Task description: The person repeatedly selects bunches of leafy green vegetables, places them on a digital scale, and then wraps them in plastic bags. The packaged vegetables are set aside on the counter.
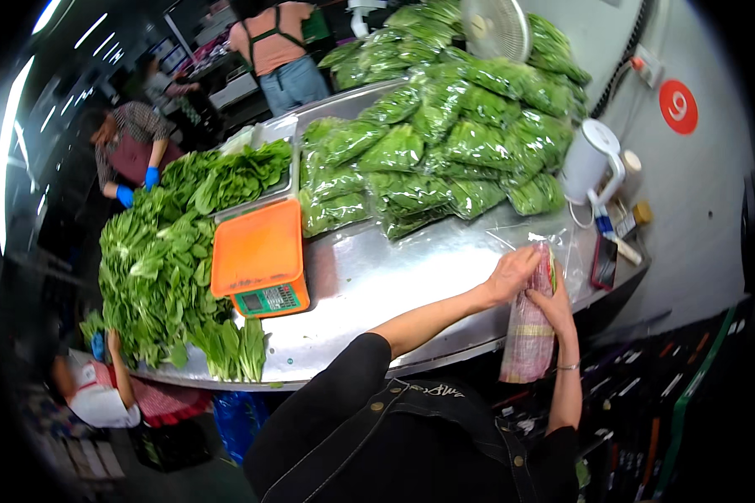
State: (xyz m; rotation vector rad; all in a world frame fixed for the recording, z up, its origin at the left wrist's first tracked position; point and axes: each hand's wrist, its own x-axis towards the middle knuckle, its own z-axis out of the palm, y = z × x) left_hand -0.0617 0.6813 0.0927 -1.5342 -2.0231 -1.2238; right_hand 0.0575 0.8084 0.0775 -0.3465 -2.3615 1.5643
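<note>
At the table's right front edge I hold a long pinkish-red, crinkled bundle [528, 339]; it looks like rolled plastic or netting, but its exact kind is unclear. My left hand [512, 274] has its fingers closed on the bundle's upper end. From the right, my right hand [554, 307] wraps round its side, thumb across the front. Clear thin plastic [572, 249] shows just beyond my fingers. Part of the bundle hangs below the table edge. Nearest on the far side are bagged leafy greens [478, 197], heaped in a tall pile.
An orange scale [258, 251] stands left of middle on the metal table [377, 289]. Loose greens [155, 268] cover the left end. A white kettle [590, 159], a phone [604, 261] and a fan [497, 29] lie or stand along the right and back. Several other people work nearby.
</note>
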